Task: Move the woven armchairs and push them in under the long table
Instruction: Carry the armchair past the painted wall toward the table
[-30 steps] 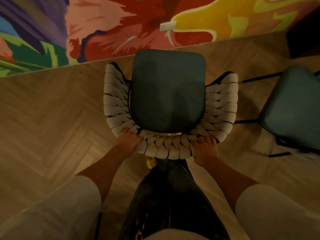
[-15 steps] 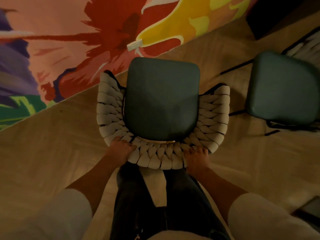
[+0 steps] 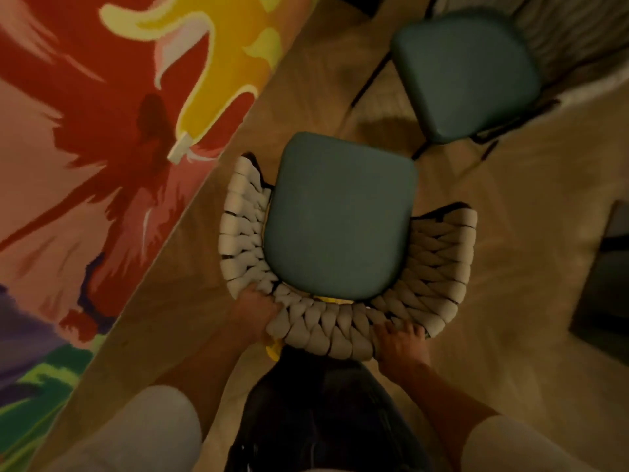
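Note:
A woven armchair (image 3: 340, 229) with a dark green seat cushion and a thick cream braided back stands on the wooden floor right in front of me. My left hand (image 3: 253, 310) grips the left end of its curved back. My right hand (image 3: 401, 340) grips the right part of the back, fingers curled over the weave. A second armchair (image 3: 466, 73) with the same green seat stands at the upper right, its woven back partly cut off by the frame. The long table is not clearly in view.
A colourful painted wall (image 3: 112, 131) runs along the left, with a white wall socket (image 3: 180, 149) near the floor. A dark flat rectangular object (image 3: 602, 274) lies at the right edge. Herringbone wood floor (image 3: 531, 233) spreads to the right.
The chair in my hands has swung to the right, away from the wall, and my view has turned with it. The second chair now sits higher and nearer the middle of the frame.

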